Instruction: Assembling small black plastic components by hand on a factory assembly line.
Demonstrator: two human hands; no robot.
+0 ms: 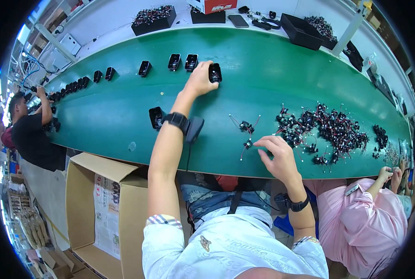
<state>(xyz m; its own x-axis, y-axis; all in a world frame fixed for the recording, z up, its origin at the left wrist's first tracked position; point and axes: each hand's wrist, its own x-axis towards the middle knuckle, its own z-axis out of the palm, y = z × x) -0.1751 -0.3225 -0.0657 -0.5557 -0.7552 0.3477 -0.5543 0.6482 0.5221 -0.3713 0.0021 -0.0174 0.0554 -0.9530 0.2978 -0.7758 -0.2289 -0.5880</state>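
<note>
My left hand (200,82) reaches out over the green bench and grips a black plastic housing (215,73), an open box shape with a dark interior. Close to my right hand (280,158) lies a small black part with red and black wires (248,143). Thumb and forefinger of that hand are apart, with nothing visible between them. A similar wired part (246,126) rests just beyond. To the right spreads a loose heap of wired parts (334,130). Another black housing (156,117) stands beside my left forearm.
More black housings (174,62) form a line along the green bench (124,102) to the left. A worker (36,125) sits there; another in pink (365,218) sits at my right. An open cardboard box (79,204) stands below the edge. Black bins (302,31) line the back.
</note>
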